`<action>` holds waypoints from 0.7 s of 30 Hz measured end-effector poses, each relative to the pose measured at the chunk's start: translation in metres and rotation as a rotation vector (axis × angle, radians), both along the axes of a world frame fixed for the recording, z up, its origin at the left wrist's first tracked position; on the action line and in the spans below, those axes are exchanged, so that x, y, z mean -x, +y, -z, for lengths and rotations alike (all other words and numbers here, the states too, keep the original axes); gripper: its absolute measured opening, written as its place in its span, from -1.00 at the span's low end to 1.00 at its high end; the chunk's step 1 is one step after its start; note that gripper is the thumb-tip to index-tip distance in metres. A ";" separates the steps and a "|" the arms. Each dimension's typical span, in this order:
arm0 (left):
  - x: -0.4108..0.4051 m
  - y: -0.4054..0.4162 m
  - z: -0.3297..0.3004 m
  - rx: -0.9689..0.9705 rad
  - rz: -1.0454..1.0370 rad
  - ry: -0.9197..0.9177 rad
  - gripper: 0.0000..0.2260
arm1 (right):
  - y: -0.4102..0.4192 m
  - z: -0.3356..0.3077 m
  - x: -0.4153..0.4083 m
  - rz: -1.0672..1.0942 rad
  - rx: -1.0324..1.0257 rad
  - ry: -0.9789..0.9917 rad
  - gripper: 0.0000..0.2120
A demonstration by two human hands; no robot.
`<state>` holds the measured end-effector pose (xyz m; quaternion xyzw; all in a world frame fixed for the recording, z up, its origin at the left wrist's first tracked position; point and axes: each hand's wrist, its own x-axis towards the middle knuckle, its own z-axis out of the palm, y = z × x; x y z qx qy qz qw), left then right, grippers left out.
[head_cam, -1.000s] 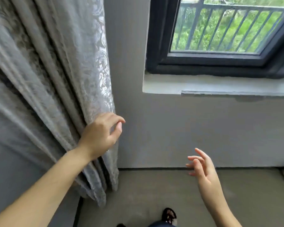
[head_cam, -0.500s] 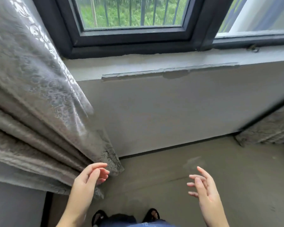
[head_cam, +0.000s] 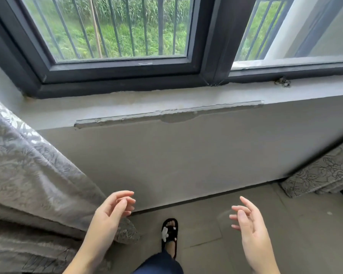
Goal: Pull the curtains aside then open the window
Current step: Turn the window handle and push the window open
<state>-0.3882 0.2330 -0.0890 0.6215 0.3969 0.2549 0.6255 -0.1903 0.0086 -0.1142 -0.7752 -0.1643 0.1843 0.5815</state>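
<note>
Both hands were raised low in the head view, palms turned inward toward each other, forearms rising from the bottom edge. The left hand (head_cam: pixel 111 212) had its fingers loosely curled and spread, thumb apart from them, holding nothing; it sat just in front of the hem of the left curtain (head_cam: pixel 28 175), and whether skin touched cloth could not be told. The right hand (head_cam: pixel 248 224) was likewise open, fingers slightly bent and fanned, empty, well apart from any cloth.

The left curtain, grey with a raised floral pattern, hung bunched at the left edge, clear of the glass. A second patterned curtain (head_cam: pixel 321 175) lay gathered at the far right, its lower end near the floor (head_cam: pixel 285 234).

The window (head_cam: pixel 115 72), dark-framed, stood above the grey sill (head_cam: pixel 147 103), its left sash closed against the frame. Vertical railing bars (head_cam: pixel 131 26) and green plants showed through the glass. The right pane (head_cam: pixel 285 32) was partly in view; its state could not be told.

One foot in a black slipper (head_cam: pixel 169 234) stood on the floor between the two hands, below the wall (head_cam: pixel 186 155).
</note>
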 end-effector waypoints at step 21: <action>-0.276 0.150 -0.181 -0.729 0.051 -0.289 -0.76 | 0.209 -0.183 -0.290 -0.333 -0.256 -0.680 -0.49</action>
